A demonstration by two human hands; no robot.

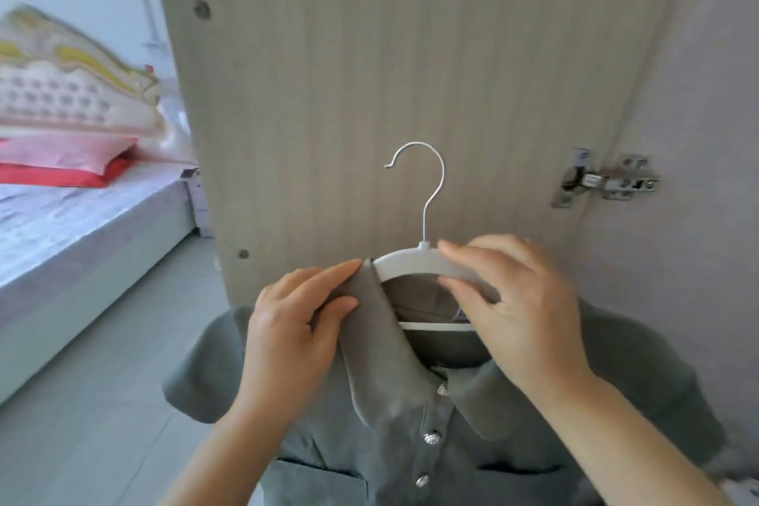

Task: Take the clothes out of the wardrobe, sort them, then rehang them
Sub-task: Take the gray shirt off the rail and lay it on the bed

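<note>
Behind the hands stood an open wardrobe door (369, 74) of pale wood grain, its metal hinge (608, 179) up and to the right of the right-hand grip. Far off to the left of both grips lay a bed (82, 226) with a red-edged pillow (61, 164) and a tufted headboard (74, 94), over a grey tiled floor (102, 403).

A grey-green collared dress (410, 444) with sparkly buttons (431, 439) hung on a white hanger (406, 261) directly between the two grips, in front of the door. The hanger's hook (427, 177) rose free above the hands.

The left hand (287, 325) pinched the left collar flap (378, 341) between thumb and fingers, its grip narrow and closed on the cloth just left of the hanger's neck. The right hand (517, 308) held the hanger's right shoulder, fingers over the top and thumb beneath, closed on the plastic. The right collar flap lay flat below that grip, and short sleeves spread out to either side, below the wrists.
</note>
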